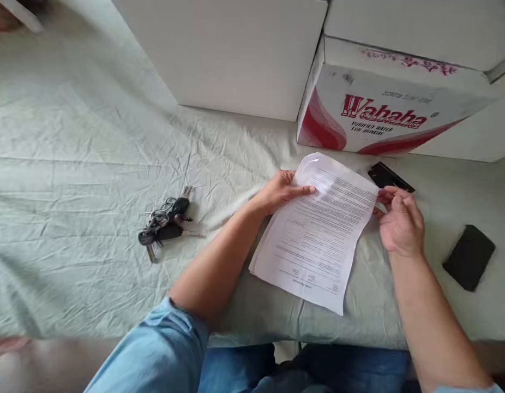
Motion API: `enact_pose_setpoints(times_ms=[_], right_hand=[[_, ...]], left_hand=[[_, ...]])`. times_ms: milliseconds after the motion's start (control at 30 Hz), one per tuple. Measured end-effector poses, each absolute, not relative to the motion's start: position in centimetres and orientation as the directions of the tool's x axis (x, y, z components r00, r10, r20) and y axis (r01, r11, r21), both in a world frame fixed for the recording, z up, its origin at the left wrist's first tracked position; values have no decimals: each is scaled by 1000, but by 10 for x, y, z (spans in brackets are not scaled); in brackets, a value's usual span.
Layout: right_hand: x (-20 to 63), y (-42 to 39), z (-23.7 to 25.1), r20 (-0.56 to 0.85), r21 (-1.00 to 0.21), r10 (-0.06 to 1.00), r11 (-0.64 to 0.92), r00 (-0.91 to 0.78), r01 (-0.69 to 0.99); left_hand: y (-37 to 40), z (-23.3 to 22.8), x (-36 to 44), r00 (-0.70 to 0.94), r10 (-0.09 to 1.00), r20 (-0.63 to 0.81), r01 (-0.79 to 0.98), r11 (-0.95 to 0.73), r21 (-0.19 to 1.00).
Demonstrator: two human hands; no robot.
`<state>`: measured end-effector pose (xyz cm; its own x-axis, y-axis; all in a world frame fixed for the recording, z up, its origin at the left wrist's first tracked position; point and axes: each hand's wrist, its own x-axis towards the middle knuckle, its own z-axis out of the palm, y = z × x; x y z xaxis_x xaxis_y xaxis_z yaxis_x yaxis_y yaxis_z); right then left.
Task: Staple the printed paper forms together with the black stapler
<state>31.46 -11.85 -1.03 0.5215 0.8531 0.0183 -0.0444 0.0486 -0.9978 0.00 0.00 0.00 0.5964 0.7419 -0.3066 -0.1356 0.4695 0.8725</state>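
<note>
Left fingers and right fingers, nearly closed, pinch printed papers whose long axis slants away rightward.

the papers are white with dark print, the cloth pale green, the box red-and-white.

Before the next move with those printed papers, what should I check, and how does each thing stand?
1. Left hand holding the white printed paper sheets: ok, thumb on top.
2. Right hand gripping firmly: cannot tell; its fingers are at the upper right edge.
3. Sheets flat: not ok, the right edge curves.
4. Metal keys with black fobs clear of the sheets: ok, apart on the left.
5. Black rectangular object clear of the sheets: ok, apart at far right.
</note>
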Motion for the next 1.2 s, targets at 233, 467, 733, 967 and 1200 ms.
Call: enact_pose_setpoints(times_ms=[233,467,733,967,1200], right_hand=[[311,-121,-35,163,-986,809,107,565,132],[309,-140,-18,73,-995,805,19,589,98],[312,-134,-16,83,-995,740,94,668,19],[308,-142,-21,134,-977,807,12,575,211],[309,-146,-16,132,-953,840,-38,526,299]], left_hand=[[-16,5,0,544,798,-260,-145,394,907],[-19,7,8,433,883,-184,-287,329,900],[-18,1,13,296,932,-209,-353,310,883],[-20,-3,20,194,960,-202,-458,271,847],[-18,-4,17,169,959,-227,-415,278,866]])
